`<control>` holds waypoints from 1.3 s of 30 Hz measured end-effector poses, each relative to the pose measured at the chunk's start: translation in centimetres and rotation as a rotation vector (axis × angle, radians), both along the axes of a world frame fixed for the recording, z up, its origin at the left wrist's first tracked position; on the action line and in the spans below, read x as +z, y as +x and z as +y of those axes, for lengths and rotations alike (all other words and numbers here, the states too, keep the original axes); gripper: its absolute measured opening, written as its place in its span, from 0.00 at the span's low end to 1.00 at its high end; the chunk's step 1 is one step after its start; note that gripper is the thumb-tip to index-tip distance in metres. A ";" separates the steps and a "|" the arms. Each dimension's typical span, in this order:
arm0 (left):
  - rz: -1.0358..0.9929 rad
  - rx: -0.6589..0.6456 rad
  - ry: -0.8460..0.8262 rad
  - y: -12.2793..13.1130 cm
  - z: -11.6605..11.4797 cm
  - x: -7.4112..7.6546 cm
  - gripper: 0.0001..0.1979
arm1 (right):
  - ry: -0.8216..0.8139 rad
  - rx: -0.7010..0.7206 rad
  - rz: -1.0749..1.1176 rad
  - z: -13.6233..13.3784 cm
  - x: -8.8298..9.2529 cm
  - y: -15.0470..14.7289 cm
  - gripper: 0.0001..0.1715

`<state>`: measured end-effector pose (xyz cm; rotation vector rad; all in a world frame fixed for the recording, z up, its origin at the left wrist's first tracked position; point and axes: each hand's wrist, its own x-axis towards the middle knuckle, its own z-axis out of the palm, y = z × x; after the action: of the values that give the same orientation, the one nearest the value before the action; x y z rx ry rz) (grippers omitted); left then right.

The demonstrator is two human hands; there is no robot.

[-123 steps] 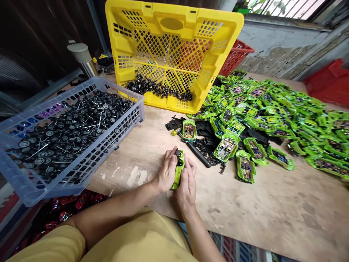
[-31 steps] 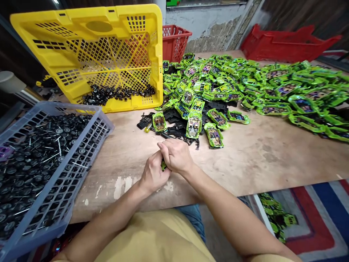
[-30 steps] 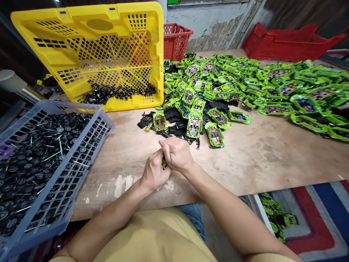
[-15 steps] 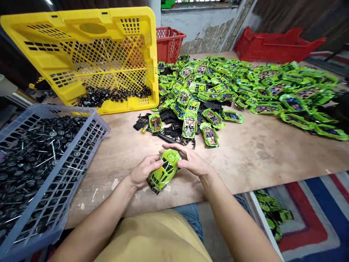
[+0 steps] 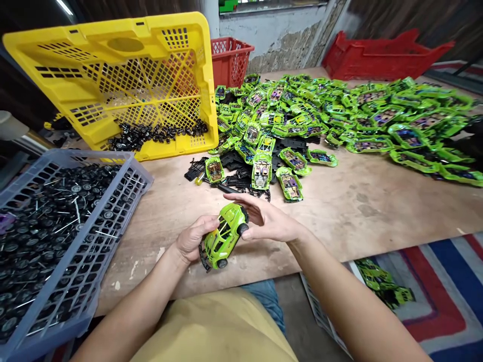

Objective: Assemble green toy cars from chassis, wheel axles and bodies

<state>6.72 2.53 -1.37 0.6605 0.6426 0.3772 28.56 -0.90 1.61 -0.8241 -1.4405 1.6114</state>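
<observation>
A lime-green toy car [image 5: 223,236] with black wheels is tilted on its side above the table's near edge, its roof and one flank in sight. My left hand [image 5: 194,236] grips it along its left side; the fingers underneath are hidden. At the car's front end, my right hand [image 5: 269,218] has its fingers stretched out and apart, the thumb at a front wheel. Just beyond lie several green car body shells [image 5: 261,172], turned with their insides up. Under and among them are flat black chassis parts [image 5: 237,178] and a dark rod-like tool, partly covered.
A bluish crate [image 5: 124,201] full of wheels on axles stands at left. Behind it, a yellow crate [image 5: 209,100] on its side holds small black parts. Many green shells [image 5: 358,115] heap towards two red crates [image 5: 230,70]. Below the table's right edge, a bin holds green cars [image 5: 381,284].
The toy car has rolled so its wheeled side shows, and it sits slightly further left. My right hand has loosened from its front, with the fingers opening out.
</observation>
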 end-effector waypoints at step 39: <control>0.623 0.051 1.345 1.6 -1.5 1.1 0.05 | 0.436 -0.438 -0.442 -1.0 -1.9 -2.7 0.13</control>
<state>8.29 1.01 -0.28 2.1008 0.9611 0.6503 25.88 -1.86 -0.30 -1.1757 -1.6818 0.7757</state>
